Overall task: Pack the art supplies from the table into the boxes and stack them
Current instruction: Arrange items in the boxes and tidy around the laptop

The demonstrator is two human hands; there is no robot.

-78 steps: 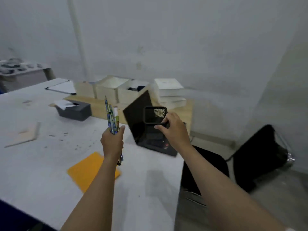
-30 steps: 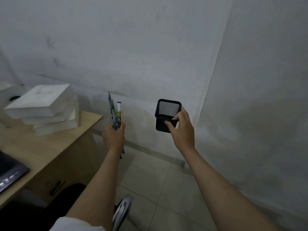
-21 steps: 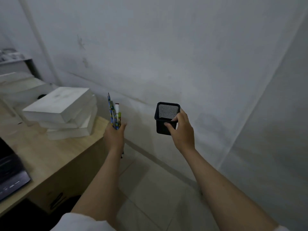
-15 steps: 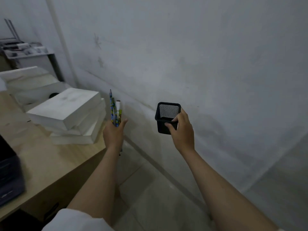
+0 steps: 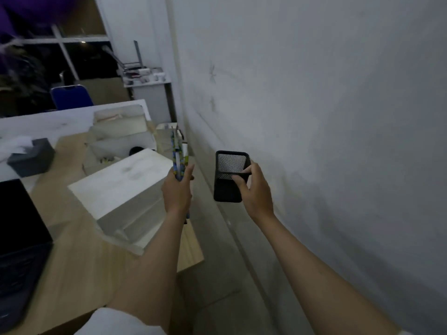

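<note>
My left hand [image 5: 177,189] grips a bundle of patterned pencils and a marker [image 5: 177,157], their tips pointing up. My right hand [image 5: 252,187] holds an empty black mesh pen holder [image 5: 228,176] by its rim, over the gap between the desk and the wall. Just left of my left hand a stack of closed white boxes [image 5: 118,187] lies on the wooden desk [image 5: 79,269]. Behind the stack stand open white boxes [image 5: 121,141], one with small items inside.
A grey tissue box [image 5: 31,158] sits at the desk's far left, with a white table [image 5: 48,122] behind it. A dark laptop [image 5: 19,238] fills the near left. The white wall [image 5: 326,129] runs close along my right. A blue chair [image 5: 71,96] stands far back.
The view has swung left from the bare wall back toward the desk; the box stack and open boxes have come into sight. Both hands keep their grips, still held apart.
</note>
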